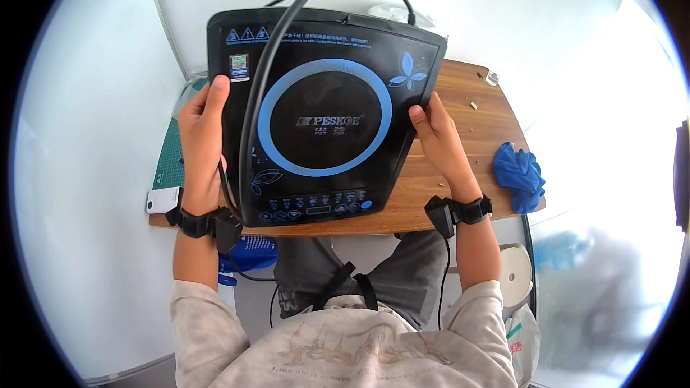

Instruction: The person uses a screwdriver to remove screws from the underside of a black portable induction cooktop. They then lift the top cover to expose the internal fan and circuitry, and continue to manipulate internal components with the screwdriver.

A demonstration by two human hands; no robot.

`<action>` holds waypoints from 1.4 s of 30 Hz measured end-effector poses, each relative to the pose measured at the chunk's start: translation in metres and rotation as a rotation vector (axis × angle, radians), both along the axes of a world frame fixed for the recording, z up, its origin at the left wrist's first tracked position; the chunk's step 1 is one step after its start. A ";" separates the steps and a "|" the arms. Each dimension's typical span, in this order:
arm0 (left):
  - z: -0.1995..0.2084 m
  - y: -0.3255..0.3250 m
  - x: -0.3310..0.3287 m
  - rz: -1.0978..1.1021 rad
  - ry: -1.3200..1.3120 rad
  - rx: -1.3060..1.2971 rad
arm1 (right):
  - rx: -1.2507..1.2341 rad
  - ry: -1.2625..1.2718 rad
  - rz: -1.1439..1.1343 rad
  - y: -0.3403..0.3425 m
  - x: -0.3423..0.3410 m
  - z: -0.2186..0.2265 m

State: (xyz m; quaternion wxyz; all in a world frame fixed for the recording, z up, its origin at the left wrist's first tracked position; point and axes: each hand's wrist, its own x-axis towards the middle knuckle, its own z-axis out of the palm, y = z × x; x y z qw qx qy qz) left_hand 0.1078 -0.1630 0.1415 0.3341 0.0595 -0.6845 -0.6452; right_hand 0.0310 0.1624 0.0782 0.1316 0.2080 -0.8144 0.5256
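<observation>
A black induction cooktop (323, 147) with a blue ring on its flat top is held up in front of me, tilted a little, above the table. My left hand (205, 118) grips its left edge, thumb on the top face and fingers mostly hidden behind. On the right edge my right hand (437, 133) holds it the same way. A thick black power cord (260, 86) loops up from the cooktop's back edge and falls across its left part, down past my left hand. Both wrists wear black straps with small boxes.
The brown wooden table (489, 115) carries a green cutting mat (171, 154), a white phone-like object (164, 200) and small scraps. A crumpled blue cloth (519, 176) hangs at the right edge. White walls stand close on both sides. A blue item (253, 253) lies below the table.
</observation>
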 end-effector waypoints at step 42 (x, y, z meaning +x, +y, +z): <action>-0.182 -0.042 -0.120 -0.439 -0.612 -0.102 | 0.265 -0.852 0.032 0.010 -0.096 -0.074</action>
